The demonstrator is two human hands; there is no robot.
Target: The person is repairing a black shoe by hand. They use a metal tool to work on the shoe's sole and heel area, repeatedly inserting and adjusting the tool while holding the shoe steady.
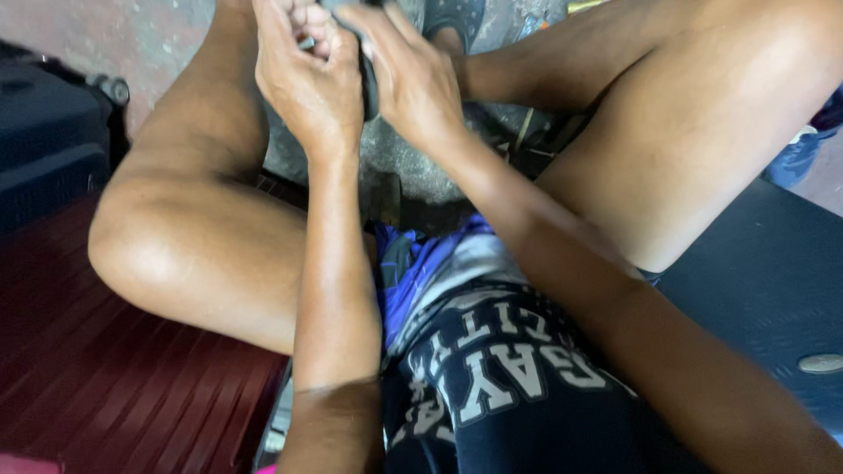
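My left hand (307, 83) and my right hand (413, 83) are together at the top of the view, between my bent knees. Both close around a dark, flat, rubber-like piece (370, 83) that runs down between them; most of it is hidden by the fingers and cut off by the top edge. A small shiny metal bit (306, 41) shows between the fingers of my left hand. I cannot tell what the dark piece is.
My bare legs (189, 237) spread to both sides over a grey concrete floor (399, 167). A dark red ribbed surface (97, 369) lies at the lower left, a black case (44, 132) at the left, a black textured panel (764, 272) at the right.
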